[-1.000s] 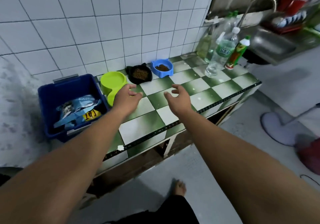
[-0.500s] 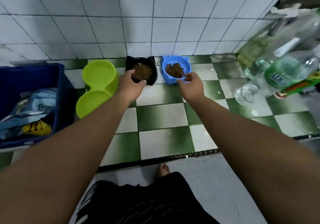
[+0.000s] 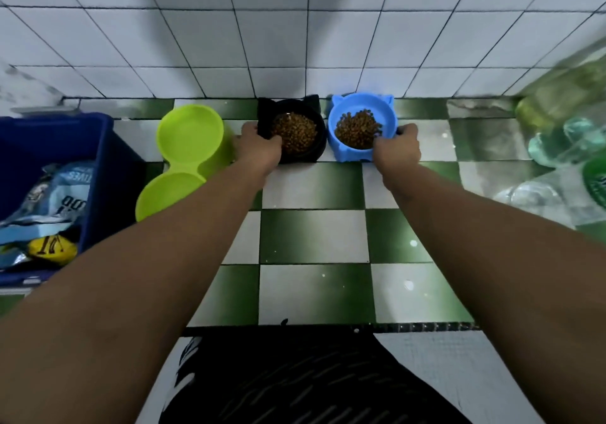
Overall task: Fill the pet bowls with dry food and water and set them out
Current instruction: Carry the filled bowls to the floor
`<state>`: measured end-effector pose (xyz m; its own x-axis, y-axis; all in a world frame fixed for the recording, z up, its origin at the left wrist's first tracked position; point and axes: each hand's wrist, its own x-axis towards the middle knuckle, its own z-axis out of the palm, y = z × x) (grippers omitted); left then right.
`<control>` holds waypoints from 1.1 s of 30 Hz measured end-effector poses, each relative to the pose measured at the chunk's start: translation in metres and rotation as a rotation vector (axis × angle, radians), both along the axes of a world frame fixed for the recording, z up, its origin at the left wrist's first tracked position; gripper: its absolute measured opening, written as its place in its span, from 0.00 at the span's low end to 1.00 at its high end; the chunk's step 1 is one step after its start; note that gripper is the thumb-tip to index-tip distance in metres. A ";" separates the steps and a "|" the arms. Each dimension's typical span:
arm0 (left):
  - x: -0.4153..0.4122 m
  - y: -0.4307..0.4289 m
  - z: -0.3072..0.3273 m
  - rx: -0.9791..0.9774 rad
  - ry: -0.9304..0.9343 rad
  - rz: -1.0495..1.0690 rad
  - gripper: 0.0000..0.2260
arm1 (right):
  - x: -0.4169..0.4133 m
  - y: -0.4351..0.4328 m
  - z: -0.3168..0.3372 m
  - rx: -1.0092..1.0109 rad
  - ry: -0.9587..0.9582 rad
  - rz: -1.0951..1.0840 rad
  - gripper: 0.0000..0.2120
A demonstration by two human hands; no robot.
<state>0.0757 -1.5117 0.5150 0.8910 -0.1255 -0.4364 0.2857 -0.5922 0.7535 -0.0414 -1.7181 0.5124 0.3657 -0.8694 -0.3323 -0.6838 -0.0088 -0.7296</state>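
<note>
- The left hand (image 3: 259,148) grips the black bowl (image 3: 320,143) at its near-left rim, with the fingers curled over the edge.
- The right hand (image 3: 398,148) grips the blue bowl (image 3: 387,118) at its near-right rim, with the thumb and fingers closed round the lip.
- Both bowls have small cat-ear points on the far side and sit side by side, just about touching, at the far edge of the surface (image 3: 311,236) against the white tiled wall (image 3: 295,46).
- It is not clear whether either bowl is lifted off the surface.
- A heap of brown dry food (image 3: 295,133) fills the middle of the black bowl, and more of the same lies in the blue bowl.
- The green double bowl (image 3: 190,135) stands just left of the black bowl, set at a slant, with one well near the far edge and the other nearer the person.
- The left forearm crosses in front of its near-right side.
- A blue bin (image 3: 98,148) sits at the left edge of the surface and holds pale blue bags (image 3: 62,194) and a yellow packet (image 3: 52,249).
- Clear and green bottles (image 3: 564,128) crowd the far right corner, too blurred for their labels to be read.
- The surface is laid in green and white checked tiles.
</note>
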 end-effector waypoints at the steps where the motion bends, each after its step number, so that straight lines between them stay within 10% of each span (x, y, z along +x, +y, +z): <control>1: -0.001 -0.001 -0.002 -0.022 -0.019 0.012 0.25 | -0.002 0.000 0.002 0.030 -0.058 -0.008 0.15; 10: -0.003 -0.006 0.006 -0.104 0.025 -0.059 0.25 | -0.033 -0.004 0.015 0.253 -0.191 -0.007 0.29; 33: -0.068 0.126 0.056 -0.248 -0.109 0.084 0.22 | -0.108 0.072 0.076 0.245 -0.326 0.176 0.24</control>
